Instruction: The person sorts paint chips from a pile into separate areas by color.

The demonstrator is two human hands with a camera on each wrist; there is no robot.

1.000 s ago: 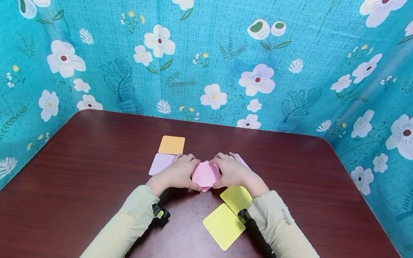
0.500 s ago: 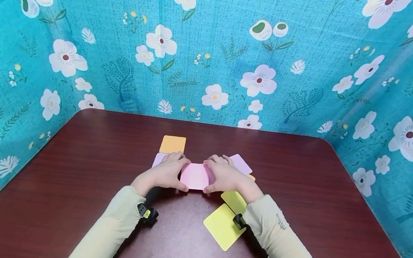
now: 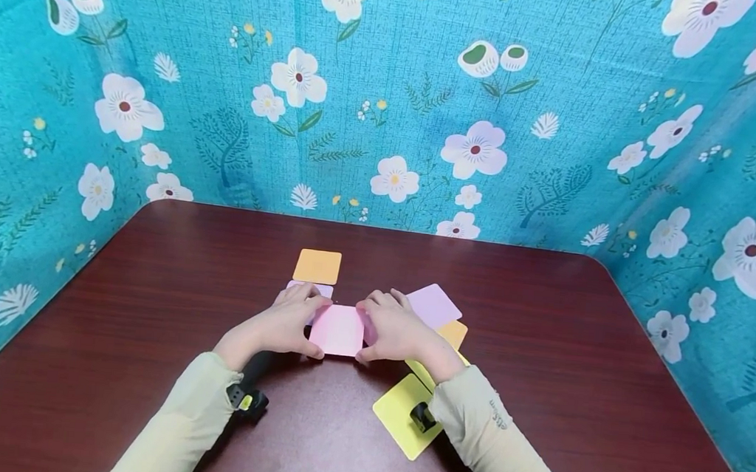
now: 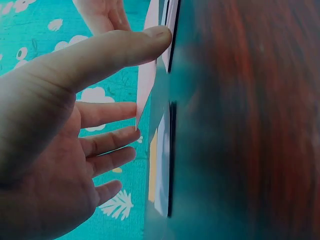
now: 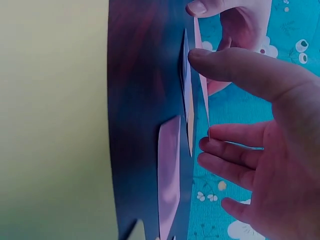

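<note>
Left grip (image 3: 280,326) pinches, apt to nudge the lavender card (image 3: 325,291); pink card (image 3: 337,330) up off the desk (image 3: 543,338) between them, uneven squeezing could buckle it free; right grip (image 3: 399,331) pinches too, a low swing risking the yellow card (image 3: 396,415).

A curtained-off spot, whether in a home or a studio I cannot tell: turquoise cloth (image 3: 373,132) printed with white flowers hangs behind and at both sides of a dark reddish-brown, wood-grained table (image 3: 543,338).
</note>
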